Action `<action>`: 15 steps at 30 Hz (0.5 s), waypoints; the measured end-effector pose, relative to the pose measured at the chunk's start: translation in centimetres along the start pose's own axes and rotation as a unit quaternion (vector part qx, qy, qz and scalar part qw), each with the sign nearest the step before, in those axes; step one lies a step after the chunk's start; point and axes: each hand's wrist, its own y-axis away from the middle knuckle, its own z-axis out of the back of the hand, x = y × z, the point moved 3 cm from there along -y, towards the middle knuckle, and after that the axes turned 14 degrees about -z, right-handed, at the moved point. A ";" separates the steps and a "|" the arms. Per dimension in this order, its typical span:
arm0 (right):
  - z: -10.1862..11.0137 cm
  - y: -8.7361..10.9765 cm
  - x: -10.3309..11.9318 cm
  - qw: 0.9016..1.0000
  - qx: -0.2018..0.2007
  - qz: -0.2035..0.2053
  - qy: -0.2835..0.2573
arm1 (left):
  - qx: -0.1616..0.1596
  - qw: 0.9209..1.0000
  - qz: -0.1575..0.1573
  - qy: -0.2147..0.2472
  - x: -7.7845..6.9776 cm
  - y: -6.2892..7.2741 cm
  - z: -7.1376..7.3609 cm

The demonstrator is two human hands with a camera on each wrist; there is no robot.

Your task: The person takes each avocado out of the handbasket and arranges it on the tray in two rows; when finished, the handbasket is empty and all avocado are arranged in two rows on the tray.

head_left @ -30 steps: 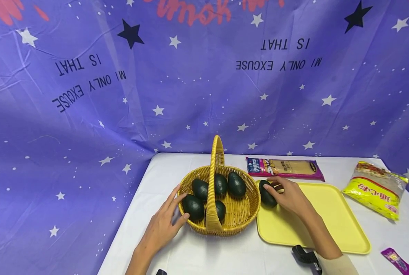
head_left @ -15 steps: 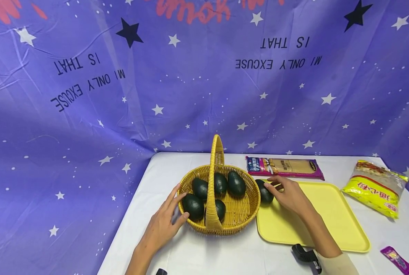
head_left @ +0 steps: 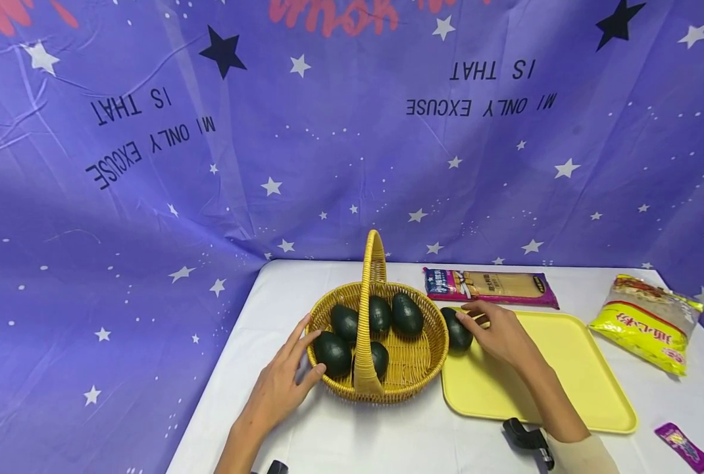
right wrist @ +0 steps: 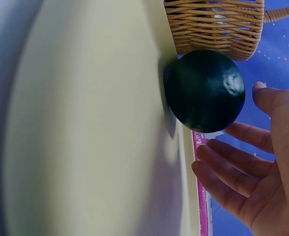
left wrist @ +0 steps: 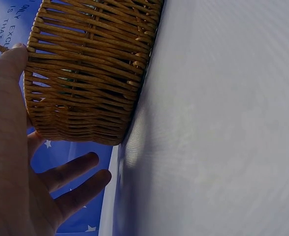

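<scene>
Partly hidden avocado (head_left: 379, 360) behind basket handle (head_left: 363, 336), left grip (head_left: 277, 385) spread against rim (head_left: 311, 356), right grip (head_left: 502, 332) loosely parted, unheld avocado (head_left: 457, 330) beside it

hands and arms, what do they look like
The left hand and right hand are bare, with no gloves or rings showing. A cream sleeve covers part of the right arm, beside a black, curved fitting with a silvery part. No sleeve shows on the left arm; a black piece beside it is cut off by the picture's edge.
</scene>
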 end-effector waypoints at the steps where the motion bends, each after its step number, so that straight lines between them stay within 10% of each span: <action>1: 0.0 0.0 0.0 1.000 0.000 0.000 0.000 | 0.000 1.000 0.000 0.000 0.0 0.0 0.0; 15: 0.6 0.2 0.7 1.000 -0.012 0.022 -0.009 | -0.004 1.000 -0.004 0.001 0.1 0.0 0.0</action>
